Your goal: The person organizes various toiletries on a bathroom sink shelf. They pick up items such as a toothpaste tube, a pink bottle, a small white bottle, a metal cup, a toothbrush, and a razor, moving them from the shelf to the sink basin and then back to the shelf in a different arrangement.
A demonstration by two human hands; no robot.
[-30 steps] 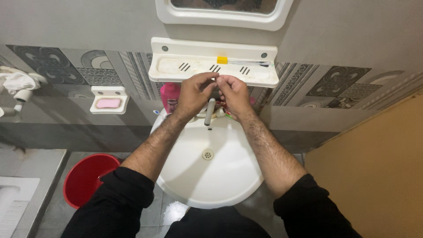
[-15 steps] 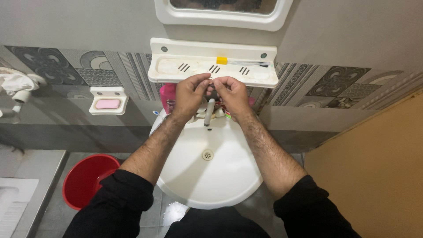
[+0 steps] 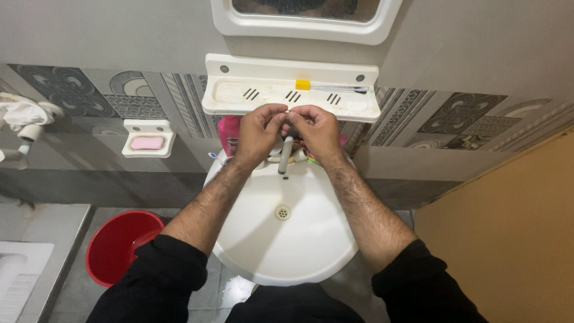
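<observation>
While both hands meet above the back rim of the white basin (image 3: 281,239), the left hand (image 3: 257,134) and right hand (image 3: 317,133) press their curled fingertips together over the grey tap (image 3: 286,154), and they seem to pinch some very small thing between them; what it is cannot be told, for the fingers hide it. The tap stands at the back of the basin, its spout pointing down toward the drain (image 3: 282,212), and no running water shows. Behind the basin, on the wall, hangs a white shelf (image 3: 239,104), with a toothbrush (image 3: 335,88) lying along its back edge; a pink bottle (image 3: 228,134) stands just below the shelf, beside the left wrist. Left of the basin a soap dish (image 3: 148,142) holds a pink bar, and lower down on that side a red bucket (image 3: 116,245) sits on the floor. Above the shelf is the lower edge of a mirror frame (image 3: 302,27). As I judge it, the work in hand is a fine handling of something at the fingertips right over the tap, not yet a wash. Any further handling calls for a steady pinch held over the bowl, so that a slip lands in the basin and not on the floor.
</observation>
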